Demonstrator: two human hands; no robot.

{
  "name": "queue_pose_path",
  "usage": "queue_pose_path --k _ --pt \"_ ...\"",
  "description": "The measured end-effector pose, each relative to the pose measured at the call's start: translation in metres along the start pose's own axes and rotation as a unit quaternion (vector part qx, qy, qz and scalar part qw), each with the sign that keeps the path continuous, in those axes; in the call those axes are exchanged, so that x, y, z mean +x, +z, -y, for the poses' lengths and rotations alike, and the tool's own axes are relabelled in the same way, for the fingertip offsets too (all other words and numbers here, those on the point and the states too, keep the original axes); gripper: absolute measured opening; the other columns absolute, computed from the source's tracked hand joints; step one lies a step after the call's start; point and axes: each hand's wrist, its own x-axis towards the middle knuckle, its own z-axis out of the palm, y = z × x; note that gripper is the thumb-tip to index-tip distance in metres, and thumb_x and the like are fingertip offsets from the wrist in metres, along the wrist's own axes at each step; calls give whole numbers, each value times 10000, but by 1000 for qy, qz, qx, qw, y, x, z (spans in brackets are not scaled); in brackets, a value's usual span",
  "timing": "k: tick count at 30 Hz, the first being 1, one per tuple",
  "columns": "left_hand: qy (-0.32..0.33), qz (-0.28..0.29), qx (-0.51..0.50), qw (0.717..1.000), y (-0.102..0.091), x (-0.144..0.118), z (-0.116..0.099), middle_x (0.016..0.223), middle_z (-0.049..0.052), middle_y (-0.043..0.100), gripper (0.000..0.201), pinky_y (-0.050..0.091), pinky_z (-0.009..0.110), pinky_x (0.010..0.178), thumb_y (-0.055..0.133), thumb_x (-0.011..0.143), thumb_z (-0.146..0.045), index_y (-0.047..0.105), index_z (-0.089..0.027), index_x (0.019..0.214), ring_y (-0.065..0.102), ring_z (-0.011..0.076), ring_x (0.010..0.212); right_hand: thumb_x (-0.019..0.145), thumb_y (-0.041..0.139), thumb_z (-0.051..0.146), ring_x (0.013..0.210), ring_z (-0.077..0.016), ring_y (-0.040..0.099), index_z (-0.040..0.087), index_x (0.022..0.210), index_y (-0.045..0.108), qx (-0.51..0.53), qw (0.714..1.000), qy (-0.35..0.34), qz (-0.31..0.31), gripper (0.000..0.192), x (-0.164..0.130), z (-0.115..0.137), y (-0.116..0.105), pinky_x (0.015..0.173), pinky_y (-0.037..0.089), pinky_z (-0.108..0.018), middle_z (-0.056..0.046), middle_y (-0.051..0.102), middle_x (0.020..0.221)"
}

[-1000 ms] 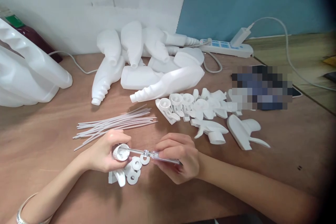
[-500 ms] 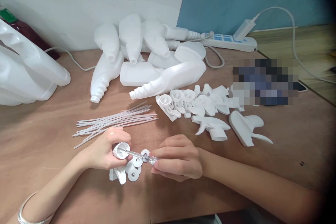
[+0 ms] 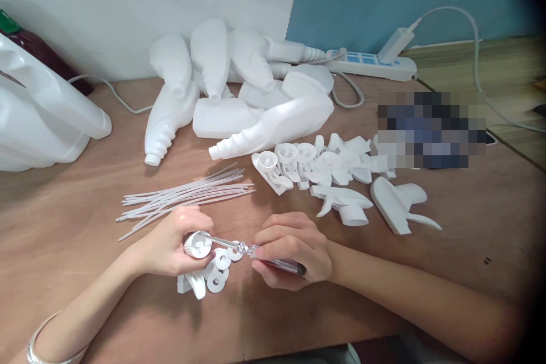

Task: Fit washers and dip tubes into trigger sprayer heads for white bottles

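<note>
Holding: white cap (image 3: 198,244) is clamped in left hand (image 3: 170,244).
Right hand (image 3: 294,250): closed on screwdriver (image 3: 251,251).
Washers (image 3: 219,267): laid on worktop (image 3: 128,307).

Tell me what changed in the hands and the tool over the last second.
The right hand drew back a little along the screwdriver, then returned, so the clear handle shows beyond the fingers again. The shaft tip stayed inside the white cap throughout. The left hand kept its grip on the cap. Washers, tubes and bottles lie as before; only the camera shifted.
</note>
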Motion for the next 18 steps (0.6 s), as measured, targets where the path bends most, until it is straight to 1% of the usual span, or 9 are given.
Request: queue_pose_path --k 2,6,8,14,18 --pt "-2 0 1 1000 0 0 0 509 -24 434 173 295 245 571 505 693 -192 416 -160 549 361 93 503 743 587 144 499 -105 565 180 838 513 4 1000 7 -2 126 -1 0 0 450 470 -206 -31 642 603" --pt "-11 1 6 1000 0 0 -1 503 -26 429 181 291 243 572 495 697 -197 399 -162 547 360 94 504 765 559 152 478 -98 538 151 803 514 6 999 -15 -37 59 -2 -1 3 421 431 -198 -31 613 566" --pt "-13 4 9 1000 0 0 -1 503 -26 430 177 289 242 574 488 690 -189 391 -162 546 359 95 506 762 558 142 468 -94 527 139 780 513 13 999 -15 -44 49 -2 -2 5 416 417 -195 -30 601 549" --pt "-18 7 14 1000 1 -1 -2 495 -29 419 156 279 242 572 474 664 -163 375 -162 544 347 93 504 732 584 109 477 -83 536 152 768 510 47 996 24 -72 93 -6 -3 9 438 408 -176 -11 584 539" --pt "-15 -2 15 1000 3 0 -1 496 -30 410 147 273 243 567 473 648 -162 372 -163 541 337 92 501 715 586 82 474 -82 535 165 764 510 64 993 76 -71 122 -6 0 9 438 400 -173 -8 582 553"
